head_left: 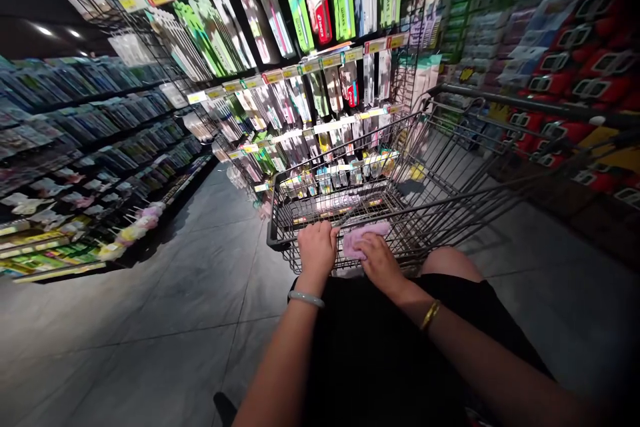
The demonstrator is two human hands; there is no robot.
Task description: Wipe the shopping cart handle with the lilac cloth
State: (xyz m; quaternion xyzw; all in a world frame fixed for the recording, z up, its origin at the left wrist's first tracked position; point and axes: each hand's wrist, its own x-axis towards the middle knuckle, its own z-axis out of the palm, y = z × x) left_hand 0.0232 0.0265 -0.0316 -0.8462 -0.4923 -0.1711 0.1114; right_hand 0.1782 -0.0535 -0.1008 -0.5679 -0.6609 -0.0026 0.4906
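A dark wire shopping cart (430, 167) stands tilted in front of me in a shop aisle. My left hand (317, 247) is closed around the cart's near top rail, a pale bangle on its wrist. Beside it, my right hand (379, 260) presses down on a small pink cloth-like item (361, 237) lying at the cart's near edge, fingers curled over it. A gold bracelet shows on that wrist. Black clothing and a bare knee fill the space below my arms.
Hanging toothbrush packs (310, 13) with yellow price tags cover the rack ahead. Long shelves of packaged goods (90, 140) line the left side. Red and white boxed goods (575, 67) stack on the right. Grey floor tiles (165, 307) run between.
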